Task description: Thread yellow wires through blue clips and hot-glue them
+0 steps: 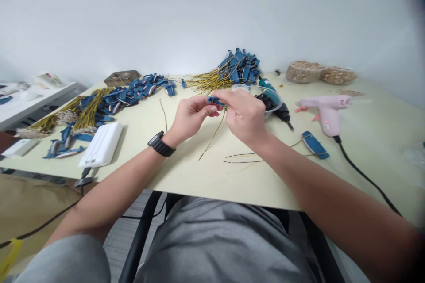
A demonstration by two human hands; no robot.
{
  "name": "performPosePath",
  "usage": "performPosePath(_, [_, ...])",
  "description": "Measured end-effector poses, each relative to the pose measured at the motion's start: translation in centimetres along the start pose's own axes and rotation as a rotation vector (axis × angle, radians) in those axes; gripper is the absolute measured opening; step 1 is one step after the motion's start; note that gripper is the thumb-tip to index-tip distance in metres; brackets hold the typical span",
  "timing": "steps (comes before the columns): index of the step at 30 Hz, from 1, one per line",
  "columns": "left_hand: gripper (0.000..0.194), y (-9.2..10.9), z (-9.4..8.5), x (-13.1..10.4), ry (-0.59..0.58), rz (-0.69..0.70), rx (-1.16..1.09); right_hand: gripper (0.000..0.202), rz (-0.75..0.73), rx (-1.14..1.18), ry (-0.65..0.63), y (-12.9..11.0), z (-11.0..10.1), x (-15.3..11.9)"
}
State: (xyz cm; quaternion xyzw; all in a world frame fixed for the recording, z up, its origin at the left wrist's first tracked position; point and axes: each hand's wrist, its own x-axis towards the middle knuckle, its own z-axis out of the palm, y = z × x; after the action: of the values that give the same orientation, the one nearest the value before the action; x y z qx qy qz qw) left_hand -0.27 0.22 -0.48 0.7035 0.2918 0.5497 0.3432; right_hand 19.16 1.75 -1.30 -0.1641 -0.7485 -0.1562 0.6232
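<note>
Blue piece is at the centre of my head cam view, above the pale table, held betw. both hands. LH has thumb + index clamped on its near-left end; black watch on that wrist. RH is closed in around the other end; I can't tell exactly how its fingertips sit, since the back of the hand hides them. Thin wire hangs toward 7 o'clock.

Clock from the held piece: wired blue bundle betw. 1 and 2; clear bowl w/ black bits at 3, just beside RH, teal-and-black tool against it. Pink glue gun also at 3, farther out. Loose blue piece w/ wires near 4. White power bank betw. 8 and 9, long blue pile at 9, brown box betw. 9 and 10.
</note>
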Motion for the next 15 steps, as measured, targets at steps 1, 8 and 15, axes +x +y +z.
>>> performPosePath(1, [0.045, -0.1, 0.0, -0.1, 0.008, 0.025, 0.017, 0.044, -0.005, 0.003, -0.001, 0.0, 0.0, 0.0])
performPosePath(8, [0.03, -0.7, -0.1, -0.5, 0.204, 0.3, 0.301, 0.054, -0.023, 0.102, 0.013, -0.3, -0.1, 0.3])
performPosePath(15, [0.013, -0.9, -0.7, 0.0, 0.301, 0.603, 0.486, 0.053, -0.007, 0.138, -0.001, -1.1, -0.3, 0.8])
